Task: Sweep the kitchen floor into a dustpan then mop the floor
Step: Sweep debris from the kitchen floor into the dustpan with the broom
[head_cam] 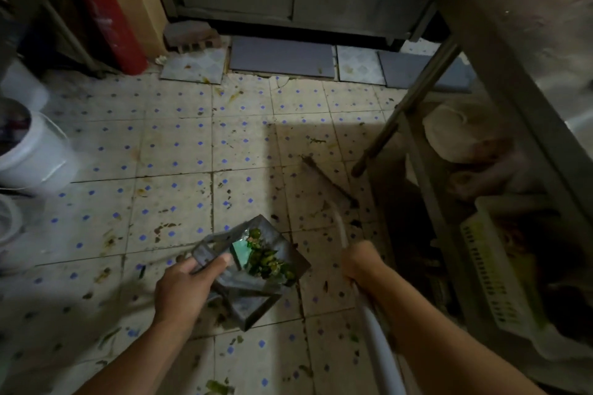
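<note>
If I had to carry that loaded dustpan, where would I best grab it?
By the near rim of the dustpan, from the left, as the left hand grips it: thumb on top, fingers beneath. The green scraps lie at the far end, so keep it level.

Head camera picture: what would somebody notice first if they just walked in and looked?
Probably the dark dustpan full of green scraps, gripped by the left hand near the bottom middle. Beside it, the right hand grips a white broom handle. A red fire extinguisher stands at the top left, above a tiled floor dotted with blue and littered with bits.
</note>
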`<state>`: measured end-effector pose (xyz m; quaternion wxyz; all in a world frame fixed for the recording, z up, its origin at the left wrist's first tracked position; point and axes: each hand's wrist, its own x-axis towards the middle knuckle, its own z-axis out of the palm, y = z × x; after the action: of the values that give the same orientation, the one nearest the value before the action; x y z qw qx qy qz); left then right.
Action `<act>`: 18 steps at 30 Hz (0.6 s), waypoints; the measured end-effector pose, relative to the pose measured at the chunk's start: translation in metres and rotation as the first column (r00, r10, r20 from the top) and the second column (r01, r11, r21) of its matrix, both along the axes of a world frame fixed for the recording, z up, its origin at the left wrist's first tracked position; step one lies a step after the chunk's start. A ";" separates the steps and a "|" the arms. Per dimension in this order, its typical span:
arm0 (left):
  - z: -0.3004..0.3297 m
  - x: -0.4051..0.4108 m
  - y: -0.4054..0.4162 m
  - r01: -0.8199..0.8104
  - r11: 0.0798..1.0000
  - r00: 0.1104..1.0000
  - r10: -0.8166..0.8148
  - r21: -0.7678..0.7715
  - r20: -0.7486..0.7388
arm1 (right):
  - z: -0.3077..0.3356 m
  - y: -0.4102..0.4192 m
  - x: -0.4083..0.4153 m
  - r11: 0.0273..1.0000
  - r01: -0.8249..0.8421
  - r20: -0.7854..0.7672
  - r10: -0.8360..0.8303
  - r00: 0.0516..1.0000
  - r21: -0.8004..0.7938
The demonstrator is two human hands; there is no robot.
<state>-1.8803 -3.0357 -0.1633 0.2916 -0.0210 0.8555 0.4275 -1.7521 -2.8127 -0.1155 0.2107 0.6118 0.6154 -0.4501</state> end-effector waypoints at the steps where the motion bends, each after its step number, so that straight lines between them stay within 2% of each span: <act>1: -0.007 0.003 0.007 0.005 1.000 1.000 -0.005 0.004 -0.002 | -0.009 0.016 0.005 0.997 -0.051 0.062 0.047 0.997 0.051; 3: -0.018 0.011 0.020 0.027 1.000 1.000 -0.027 0.008 -0.010 | -0.019 0.040 0.010 0.987 -0.114 0.145 0.097 0.985 0.117; 5: -0.025 0.016 0.029 0.032 0.999 0.999 -0.031 0.016 -0.012 | -0.034 0.064 0.014 0.989 -0.089 0.120 0.074 0.990 0.122; 6: -0.025 0.019 0.034 0.026 0.999 1.000 -0.026 0.028 -0.013 | -0.038 0.072 0.018 0.994 0.006 0.084 -0.015 0.996 0.106; 7: -0.026 0.021 0.038 0.024 0.999 1.000 -0.023 0.037 -0.021 | -0.045 0.073 0.020 0.992 0.016 0.080 -0.026 0.996 0.122; 8: -0.022 0.023 0.041 0.022 0.998 0.999 -0.021 0.057 -0.026 | -0.044 0.074 0.020 0.991 -0.016 0.095 0.004 0.995 0.133; 9: -0.020 0.023 0.043 0.025 0.997 0.999 -0.023 0.067 -0.029 | -0.046 0.070 0.020 0.983 -0.126 0.128 0.109 0.986 0.137; 10: -0.017 0.024 0.045 0.030 0.997 0.999 -0.027 0.074 -0.032 | -0.048 0.059 0.022 0.976 -0.181 0.163 0.161 0.973 0.119; 12: -0.013 0.022 0.042 0.038 0.996 0.999 -0.036 0.078 -0.023 | -0.051 0.036 0.026 0.995 -0.089 0.130 0.082 0.988 0.048; 17: 0.005 0.005 0.014 0.026 0.997 0.998 -0.029 0.072 0.049 | -0.020 -0.039 0.023 0.963 -0.242 0.070 0.252 0.965 -0.117; 18: 0.013 0.002 0.009 0.027 0.997 0.998 -0.031 0.072 0.053 | -0.014 -0.048 0.021 0.981 -0.128 0.064 0.138 0.988 -0.149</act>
<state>-1.8778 -3.0265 -0.1500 0.3214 -0.0098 0.8317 0.4525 -1.7311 -2.8603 -0.1298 0.3066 0.5687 0.6126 -0.4553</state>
